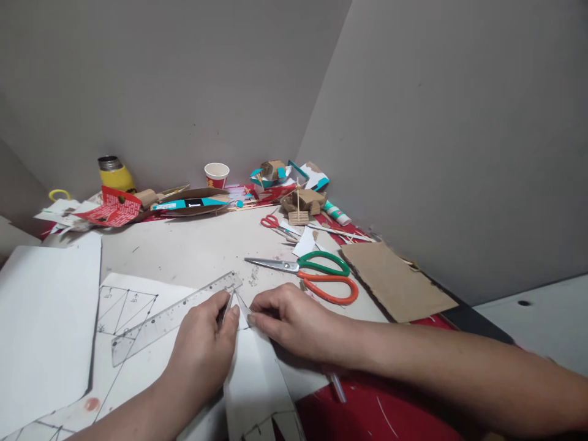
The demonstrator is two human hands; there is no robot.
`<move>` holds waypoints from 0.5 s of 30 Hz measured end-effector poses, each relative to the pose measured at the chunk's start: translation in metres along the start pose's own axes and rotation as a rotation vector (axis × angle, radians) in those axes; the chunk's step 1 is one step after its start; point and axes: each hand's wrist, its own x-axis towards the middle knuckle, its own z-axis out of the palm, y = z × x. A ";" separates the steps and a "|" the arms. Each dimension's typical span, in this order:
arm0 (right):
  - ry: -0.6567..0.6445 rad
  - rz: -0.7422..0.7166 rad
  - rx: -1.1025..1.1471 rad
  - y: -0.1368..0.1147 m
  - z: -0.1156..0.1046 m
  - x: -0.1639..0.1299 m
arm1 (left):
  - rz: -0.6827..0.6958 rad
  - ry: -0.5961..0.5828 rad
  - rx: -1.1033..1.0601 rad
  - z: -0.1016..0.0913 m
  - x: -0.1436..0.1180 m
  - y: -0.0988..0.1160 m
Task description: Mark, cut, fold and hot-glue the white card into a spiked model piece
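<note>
A long strip of white paper (257, 373), folded to a point at its far end, lies between my hands. My left hand (202, 343) pinches the left side of that pointed end, thumb on top. On the opposite side, my right hand (289, 321) grips the paper's right edge between thumb and fingers. Black pen lines mark the strip's near end. Just left of my left hand, a clear ruler (160, 321) rests across a sheet with pen-drawn triangles (128, 300). Beyond my right hand lie large scissors (298, 267) with one green and one orange handle.
At left is a white board or sheet (46, 324). Cardboard (395, 282) lies at right, on a red surface (367, 410). Along the back stand a yellow bottle (116, 177), a paper cup (216, 176) and cardboard pieces (303, 205), with small red-handled scissors (269, 221) nearby.
</note>
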 end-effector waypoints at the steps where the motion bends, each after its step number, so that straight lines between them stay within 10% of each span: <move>1: -0.001 -0.003 0.003 0.000 0.000 0.000 | -0.011 -0.011 -0.014 0.000 0.000 0.000; 15: 0.018 -0.138 0.036 0.001 -0.007 -0.003 | -0.185 -0.045 -0.119 -0.005 -0.010 0.017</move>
